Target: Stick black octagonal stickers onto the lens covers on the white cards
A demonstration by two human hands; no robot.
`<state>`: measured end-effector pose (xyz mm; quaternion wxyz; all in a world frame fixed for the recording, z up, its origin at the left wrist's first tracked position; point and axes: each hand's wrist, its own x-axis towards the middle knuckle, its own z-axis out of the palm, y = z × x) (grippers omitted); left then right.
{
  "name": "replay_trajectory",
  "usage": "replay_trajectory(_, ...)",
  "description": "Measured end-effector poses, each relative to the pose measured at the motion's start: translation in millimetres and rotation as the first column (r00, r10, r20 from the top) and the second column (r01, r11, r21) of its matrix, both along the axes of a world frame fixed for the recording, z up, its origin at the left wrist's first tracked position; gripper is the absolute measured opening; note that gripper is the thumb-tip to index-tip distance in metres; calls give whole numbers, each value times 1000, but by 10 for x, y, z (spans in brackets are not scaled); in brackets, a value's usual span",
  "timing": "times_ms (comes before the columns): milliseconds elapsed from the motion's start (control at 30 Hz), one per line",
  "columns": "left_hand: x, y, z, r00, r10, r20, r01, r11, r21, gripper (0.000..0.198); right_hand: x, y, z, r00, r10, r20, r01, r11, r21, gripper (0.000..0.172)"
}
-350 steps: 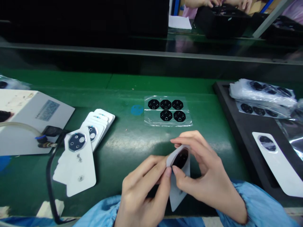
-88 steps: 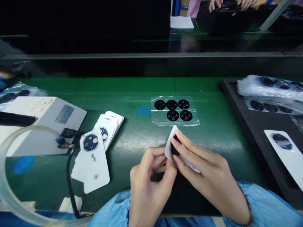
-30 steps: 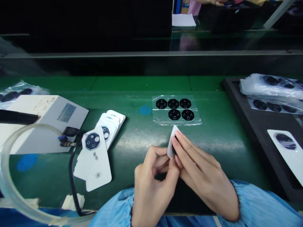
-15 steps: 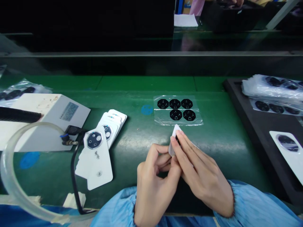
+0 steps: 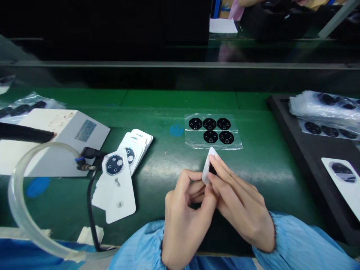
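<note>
Between my two hands a white phone back cover (image 5: 206, 165) is tilted up on edge, with a dark camera patch partly visible under my right fingers. My left hand (image 5: 188, 213) is closed around its lower part, thumb and fingers pinching it. My right hand (image 5: 242, 202) lies along the other face, fingertips pressed against the cover by the dark patch. Most of the cover is hidden by my fingers. Just beyond lies a clear film sheet (image 5: 194, 141) carrying several black octagonal camera stickers (image 5: 210, 137).
To the left lie fanned white phone back covers (image 5: 120, 195), beside a white box (image 5: 92, 146) with a black cable (image 5: 90, 202) and a clear hose (image 5: 17, 191). At right a black tray (image 5: 295, 150) holds bagged stickers (image 5: 315, 103) and another cover (image 5: 337, 187).
My right index finger has shifted down slightly on the cover, exposing more of the dark patch. My left hand keeps its grip. The whole view has moved a little.
</note>
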<state>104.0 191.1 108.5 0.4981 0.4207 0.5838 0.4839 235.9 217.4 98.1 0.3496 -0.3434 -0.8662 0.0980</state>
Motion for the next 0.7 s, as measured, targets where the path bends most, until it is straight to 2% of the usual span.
replay_trajectory(200, -10, 19, -15, 1000, -7, -5, 7, 1000, -14, 10, 33, 43, -13, 998, 48, -34, -48, 999, -7, 32)
replay_trajectory(333, -19, 38, -18, 1000, -10, -8, 11, 1000, 2, 8, 63, 76, -12, 995, 49, -87, -58, 993, -99, 31)
replay_trajectory(500, -13, 46, -22, 999, -12, -32, 12, 1000, 19, 9, 100, 94, 13, 984, 7, -177, -43, 979, -200, 30)
replay_trajectory(700, -15, 20, -32, 997, -15, -73, 18, 999, 42, 11, 89, 122, 68, 983, -89, -159, 48, 969, -242, 30)
